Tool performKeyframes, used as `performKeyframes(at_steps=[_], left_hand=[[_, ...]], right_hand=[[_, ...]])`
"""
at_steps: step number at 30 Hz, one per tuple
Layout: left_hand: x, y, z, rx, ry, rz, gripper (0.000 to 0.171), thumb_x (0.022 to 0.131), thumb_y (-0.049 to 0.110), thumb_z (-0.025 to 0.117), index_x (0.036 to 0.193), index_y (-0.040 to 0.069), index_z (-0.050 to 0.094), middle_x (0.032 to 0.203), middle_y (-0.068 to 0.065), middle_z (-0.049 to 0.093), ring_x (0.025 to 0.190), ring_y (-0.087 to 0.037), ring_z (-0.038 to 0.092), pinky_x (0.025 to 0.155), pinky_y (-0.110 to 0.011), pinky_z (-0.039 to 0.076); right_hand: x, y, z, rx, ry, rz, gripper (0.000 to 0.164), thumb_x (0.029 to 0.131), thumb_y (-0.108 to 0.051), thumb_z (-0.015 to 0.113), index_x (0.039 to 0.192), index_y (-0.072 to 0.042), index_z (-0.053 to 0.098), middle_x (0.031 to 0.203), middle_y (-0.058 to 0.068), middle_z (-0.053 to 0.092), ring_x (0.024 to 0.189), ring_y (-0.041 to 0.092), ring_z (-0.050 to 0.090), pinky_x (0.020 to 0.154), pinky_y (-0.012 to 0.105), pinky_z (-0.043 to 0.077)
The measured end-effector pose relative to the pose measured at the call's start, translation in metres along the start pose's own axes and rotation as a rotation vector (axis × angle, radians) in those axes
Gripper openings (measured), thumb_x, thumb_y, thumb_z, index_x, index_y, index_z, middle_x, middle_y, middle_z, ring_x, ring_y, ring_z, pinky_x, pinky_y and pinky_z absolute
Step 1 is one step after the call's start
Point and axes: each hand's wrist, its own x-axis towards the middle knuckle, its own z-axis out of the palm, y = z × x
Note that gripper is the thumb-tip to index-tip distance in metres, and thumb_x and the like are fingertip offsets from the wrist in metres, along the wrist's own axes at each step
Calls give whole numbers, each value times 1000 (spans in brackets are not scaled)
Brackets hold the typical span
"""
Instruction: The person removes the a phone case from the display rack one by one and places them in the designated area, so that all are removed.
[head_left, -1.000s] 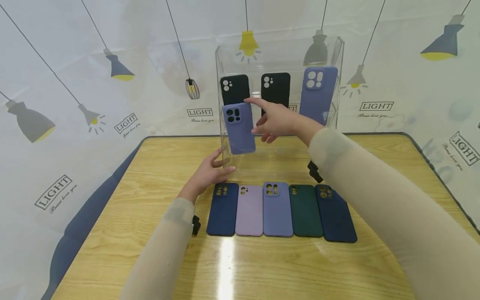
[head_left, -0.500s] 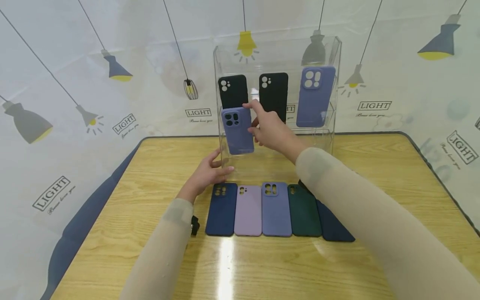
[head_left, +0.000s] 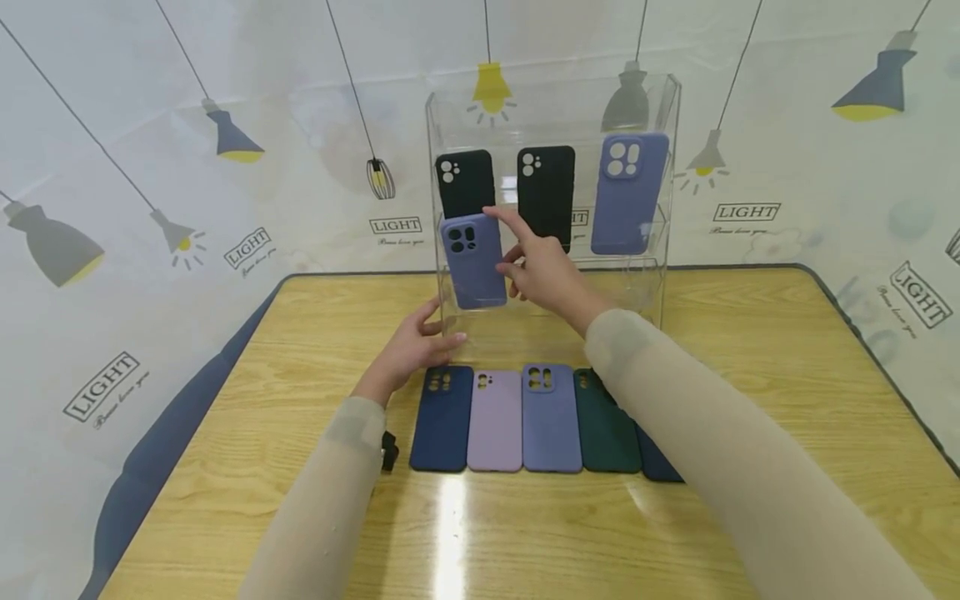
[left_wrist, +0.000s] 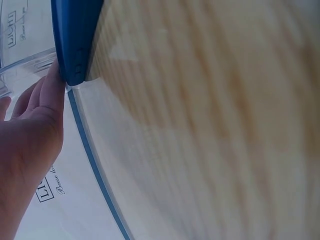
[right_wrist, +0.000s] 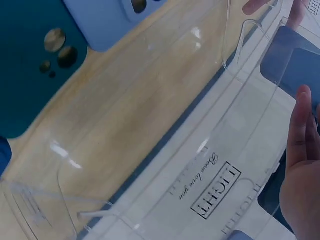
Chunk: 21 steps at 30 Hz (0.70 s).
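Observation:
A clear tiered display stand (head_left: 673, 125) is upright at the back of the table. A periwinkle phone case (head_left: 480, 275) leans in its lower tier at the left. My right hand (head_left: 546, 268) reaches to this case, index fingertip at its top right corner and thumb at its right edge; in the right wrist view the thumb stretches straight toward the phone case (right_wrist: 282, 62). My left hand (head_left: 408, 343) holds the stand's lower left side, thumb in front and fingers along the side wall. In the left wrist view a dark blue phone case (left_wrist: 75, 42) overlaps those fingertips.
Above stand a black case (head_left: 467, 183), another black case (head_left: 546, 196) and a periwinkle case (head_left: 632, 200). Before the stand lie a dark blue case (head_left: 441, 429), pink case (head_left: 495, 425), periwinkle case (head_left: 552, 429), green case (head_left: 609, 433) and a navy case, partly under my right sleeve (head_left: 697, 417).
The periwinkle case at the left has settled slightly lower in its tier. My right hand has drawn down and left, its fingers closer to the case's right edge. My left hand stays put.

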Motion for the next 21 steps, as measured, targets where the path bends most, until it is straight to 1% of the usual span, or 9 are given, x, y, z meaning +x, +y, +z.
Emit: performKeyframes(at_steps=[3, 6, 11, 14, 16, 21], left_hand=[[-1, 0, 0, 0, -4, 3, 92, 100, 21, 77, 171, 37, 20, 169, -23, 40, 139, -41, 62, 110, -55, 56], [0, 0, 0, -5, -1, 1, 92, 100, 21, 77, 171, 37, 20, 169, -23, 39, 140, -41, 61, 110, -55, 56], [2, -1, 2, -5, 5, -16, 93, 99, 22, 78, 171, 38, 21, 169, -24, 38, 140, -40, 62, 110, -53, 57], [2, 0, 1, -7, 3, -15, 93, 99, 23, 78, 171, 37, 21, 169, -25, 38, 139, -39, 62, 111, -52, 56], [2, -1, 0, -7, 0, -12, 93, 100, 22, 78, 171, 37, 20, 169, -26, 37, 140, -39, 61, 111, -51, 56], [3, -2, 0, 0, 2, -7, 93, 100, 19, 77, 171, 36, 21, 168, -26, 39, 140, -40, 61, 109, -50, 57]], right_hand=[[-1, 1, 3, 15, 33, 1, 86, 104, -6, 67, 165, -49, 25, 111, 13, 77, 67, 23, 74, 61, 35, 61], [-2, 0, 5, 21, 90, -1, 85, 104, -4, 67, 165, -48, 27, 111, 13, 78, 66, 21, 73, 61, 35, 59], [-8, -3, -4, 2, 226, -45, 82, 103, -1, 67, 164, -43, 31, 112, 16, 78, 71, 26, 76, 65, 38, 61], [-15, -7, -10, 38, 294, -50, 81, 103, -2, 67, 164, -43, 32, 112, 18, 77, 72, 30, 77, 64, 39, 63], [-22, -10, -12, 142, 332, -20, 81, 103, -2, 68, 163, -45, 33, 112, 18, 76, 69, 29, 75, 61, 37, 62], [-47, -9, -4, 493, 445, 25, 86, 99, 4, 70, 164, -39, 34, 104, 19, 73, 57, 19, 66, 57, 28, 60]])
